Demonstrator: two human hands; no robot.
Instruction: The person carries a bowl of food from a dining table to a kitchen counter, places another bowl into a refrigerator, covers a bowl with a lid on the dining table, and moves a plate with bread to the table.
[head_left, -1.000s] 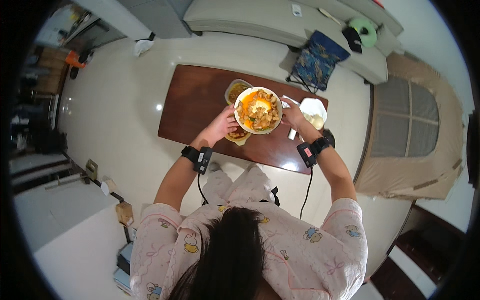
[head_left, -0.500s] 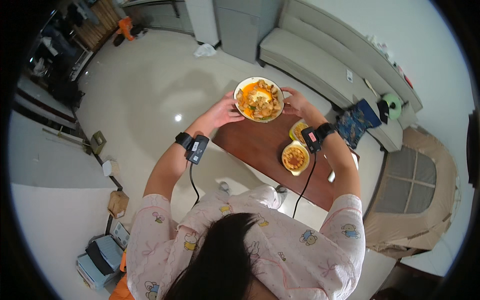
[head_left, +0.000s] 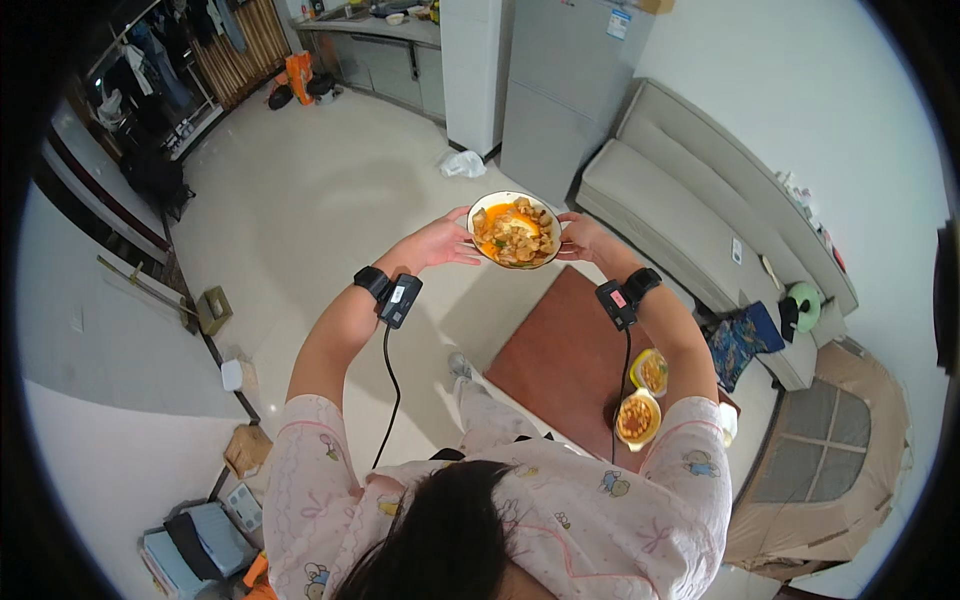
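Between both hands I carry a round plate (head_left: pixel 478 252) with a dark rim, held out in front at arm's length. On it lies food (head_left: pixel 519 236), browned chunks in an orange, oily sauce. My left hand (head_left: pixel 447 243) grips the plate's left edge, some fingers under it. At the opposite edge my right hand (head_left: pixel 588 241) has its fingers and thumb on the rim. The plate is above the floor, just past the far corner of a low reddish-brown table (head_left: pixel 545 345). Each wrist wears a black strap with a small cabled box.
On the table's right stand a yellow two-handled bowl (head_left: pixel 637 419) of food and a yellow-rimmed container (head_left: pixel 650 370). A grey sofa (head_left: pixel 670 200) and a beige tent (head_left: pixel 825 450) line the right side. Ahead are a grey fridge (head_left: pixel 560 100), a white pillar (head_left: pixel 475 75) and a white plastic bag (head_left: pixel 463 164).
I have moved and turned leftward with the plate still in both hands. The table and its bowls now lie lower and further right, and more of the fridge and kitchen counter shows.
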